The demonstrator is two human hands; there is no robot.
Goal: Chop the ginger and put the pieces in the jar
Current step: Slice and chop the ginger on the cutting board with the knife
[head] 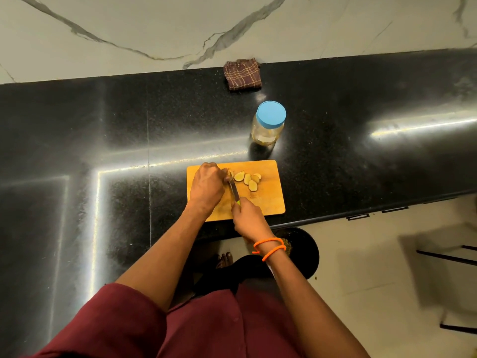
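1. On the wooden cutting board point(268, 200), near the front edge of the black tabletop point(103, 140), my left hand point(207, 186) curls its fingers down over the uncut ginger root point(228, 174). It pins the piece so it cannot roll under the blade; most of the root is hidden beneath that grip.
2. My right hand point(249, 215) is wrapped firmly round the green-tipped handle of the knife point(234, 191). The blade runs from that hand away from me toward my left fingertips, its tip at the ginger, so its long axis lies roughly front-to-back across the board.
3. Cut ginger slices point(248, 179) lie flat in a loose overlapping row just right of the blade, cut faces up, trailing toward the board's right side. I judge they sit there to keep the cutting line free.
4. Beyond the board stands the clear jar point(268, 126), upright, its blue lid point(271, 113) on, apart from the board. It must be opened before any pieces go in.
5. Farther back, a checked cloth point(242, 74) lies folded against the wall.
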